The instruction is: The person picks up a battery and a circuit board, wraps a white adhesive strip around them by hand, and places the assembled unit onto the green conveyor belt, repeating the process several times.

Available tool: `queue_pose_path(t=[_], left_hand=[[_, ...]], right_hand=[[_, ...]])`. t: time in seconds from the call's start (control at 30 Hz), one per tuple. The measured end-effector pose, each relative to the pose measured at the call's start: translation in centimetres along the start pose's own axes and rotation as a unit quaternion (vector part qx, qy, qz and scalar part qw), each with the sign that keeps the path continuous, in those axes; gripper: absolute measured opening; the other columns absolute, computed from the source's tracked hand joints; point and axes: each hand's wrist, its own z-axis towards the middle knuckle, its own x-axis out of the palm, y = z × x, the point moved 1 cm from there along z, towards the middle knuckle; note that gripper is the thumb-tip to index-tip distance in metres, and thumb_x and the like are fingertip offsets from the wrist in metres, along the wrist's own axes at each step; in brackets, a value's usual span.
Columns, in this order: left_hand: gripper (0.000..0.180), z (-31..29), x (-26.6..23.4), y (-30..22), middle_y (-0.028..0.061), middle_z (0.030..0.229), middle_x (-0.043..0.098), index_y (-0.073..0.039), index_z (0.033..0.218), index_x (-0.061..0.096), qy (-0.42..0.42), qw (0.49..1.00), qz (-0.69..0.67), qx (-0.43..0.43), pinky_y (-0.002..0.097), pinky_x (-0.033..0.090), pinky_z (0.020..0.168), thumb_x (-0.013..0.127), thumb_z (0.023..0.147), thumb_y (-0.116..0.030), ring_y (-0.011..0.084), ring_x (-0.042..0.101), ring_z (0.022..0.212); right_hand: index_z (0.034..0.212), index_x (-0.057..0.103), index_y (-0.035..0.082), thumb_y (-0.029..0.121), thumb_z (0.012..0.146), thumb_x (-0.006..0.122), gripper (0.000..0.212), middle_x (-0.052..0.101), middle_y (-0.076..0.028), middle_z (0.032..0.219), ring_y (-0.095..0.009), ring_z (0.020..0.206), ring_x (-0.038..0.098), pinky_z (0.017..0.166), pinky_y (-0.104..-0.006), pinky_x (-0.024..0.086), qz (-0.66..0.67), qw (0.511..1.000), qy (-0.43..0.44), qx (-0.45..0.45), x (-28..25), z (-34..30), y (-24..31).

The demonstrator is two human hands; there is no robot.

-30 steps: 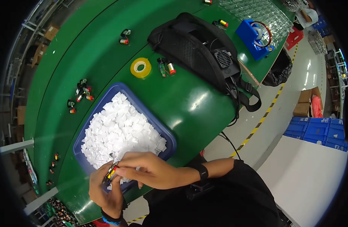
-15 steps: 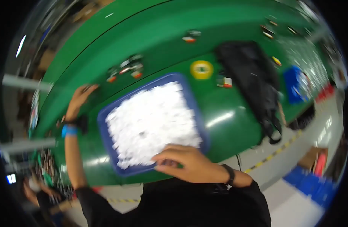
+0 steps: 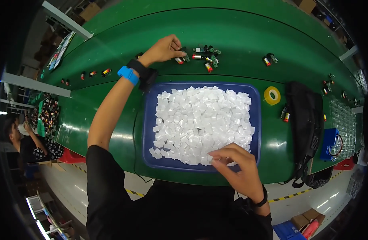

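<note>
On the far strip of the green bench, my left hand (image 3: 164, 49) has its fingers and thumb closed around a small circuit board (image 3: 186, 57) with a red-ended cylindrical battery (image 3: 179, 61) wired to it. Several similar board-and-battery pieces (image 3: 208, 58) lie just to its right. My right hand (image 3: 242, 167) is over the near right corner of a blue tray (image 3: 147, 120). Its thumb and forefinger pinch together; a pale bit shows there, too small to make out. Loose white square pieces (image 3: 200, 120) fill the tray.
Yellow tape (image 3: 272, 96) and a black bag (image 3: 305, 128) lie right of the tray. Beyond them are a blue box (image 3: 330, 144) and clear plastic trays (image 3: 344, 120). More battery pieces (image 3: 106, 72) lie along the bench's far strip. At the left, another person (image 3: 28, 140) sits near piled parts (image 3: 51, 114).
My left hand has moved right to the battery pieces and closed on one. My right hand stays by the tray's near right corner. The whole view has turned and become sharper.
</note>
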Motion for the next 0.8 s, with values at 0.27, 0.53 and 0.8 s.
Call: queue_pose_path(t=[0.27, 0.53, 0.8], left_hand=[[0.029, -13.9, 2.3, -13.2, 0.0070, 0.107, 0.054, -0.005, 0.113, 0.059, 0.008, 0.981, -0.128, 0.147, 0.0264, 0.054, 0.080, 0.070, 0.087, -0.001, 0.0152, 0.056, 0.099], [0.025, -20.7, 5.9, -14.7, 0.0126, 0.112, 0.053, -0.005, 0.090, 0.069, -0.006, 0.956, -0.094, 0.277, 0.0309, 0.055, 0.083, 0.065, 0.075, 0.014, 0.0255, 0.061, 0.097], [0.026, -23.2, 6.2, -15.2, 0.0138, 0.116, 0.056, -0.008, 0.092, 0.072, -0.068, 0.944, 0.051, 0.318, 0.0321, 0.057, 0.076, 0.067, 0.074, 0.011, 0.0257, 0.063, 0.098]], right_hand=[[0.115, 0.064, -0.001, 0.001, 0.091, 0.066, 0.024, 0.069, -0.010, 0.101, -0.015, 0.081, 0.066, 0.064, -0.0246, 0.054, 0.001, 0.991, -0.135, 0.018, -0.3, 3.0, 0.6], [0.113, 0.060, -0.005, 0.006, 0.095, 0.064, 0.022, 0.071, -0.014, 0.100, -0.015, 0.076, 0.068, 0.060, -0.0250, 0.058, 0.268, 0.950, -0.050, 0.155, 1.1, 3.6, -0.9], [0.107, 0.063, -0.004, 0.004, 0.092, 0.069, 0.018, 0.072, -0.011, 0.091, -0.012, 0.069, 0.068, 0.057, -0.0231, 0.055, 0.246, 0.959, -0.063, 0.126, 1.8, 3.1, -1.3]])
